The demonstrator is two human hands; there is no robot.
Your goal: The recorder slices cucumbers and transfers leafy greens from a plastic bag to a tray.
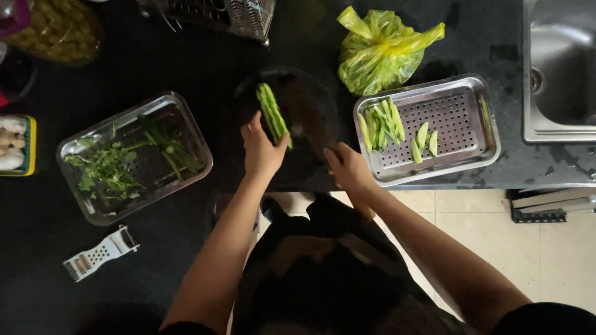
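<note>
My left hand (pixel 261 149) grips a long green stalk (pixel 272 113) and holds it down on a dark round board (pixel 310 105) in the middle of the black counter. My right hand (pixel 349 167) is closed at the board's near right edge, apparently around a knife handle; the blade is hard to make out against the dark board. Just to the right sits a perforated steel tray (pixel 459 124) with several cut green pieces (pixel 386 127) at its left end.
A steel tray (pixel 99 211) with leafy green trimmings lies at the left. A yellow-green plastic bag (pixel 380 53) sits behind the perforated tray. A white slicer (pixel 99 253), a metal rack (pixel 230 15), a sink (pixel 559 68) and a mushroom pack (pixel 13 144) surround the area.
</note>
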